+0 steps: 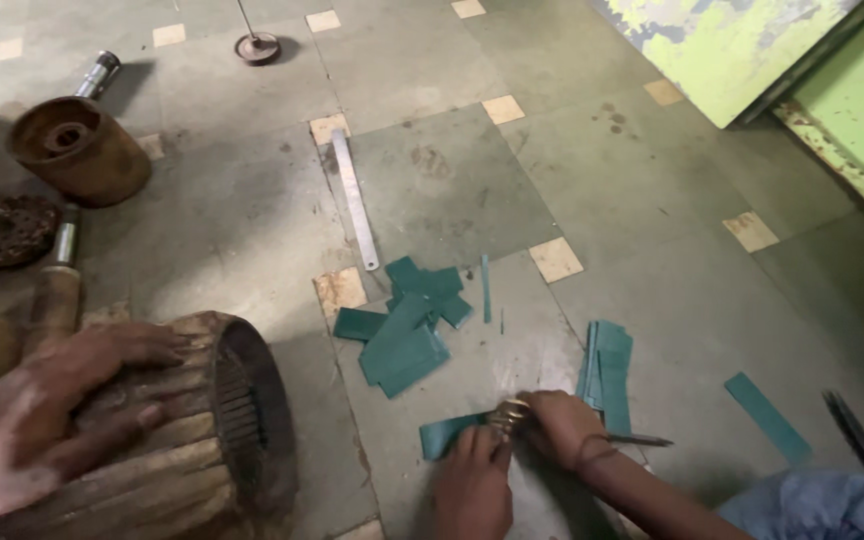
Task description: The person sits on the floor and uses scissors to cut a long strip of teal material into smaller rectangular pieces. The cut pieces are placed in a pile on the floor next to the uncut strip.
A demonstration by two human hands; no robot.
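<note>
Left hand [47,420] spread flat and open on the rusty core [192,440], pressing rather than gripping. Right hand out of shot, or so it seems: the two hands low in the middle probably a co-worker's [562,425], pinching a green strip [447,435]. Core lying on its side at bottom left, beside the strip pile [407,330]. Round and heavy-looking, so likely to roll toward those fingers if the palm eases off. Slotted rim right beside the fingertips; easy to scrape skin there. Pencil [637,438] and loose strips underfoot: slippery.
</note>
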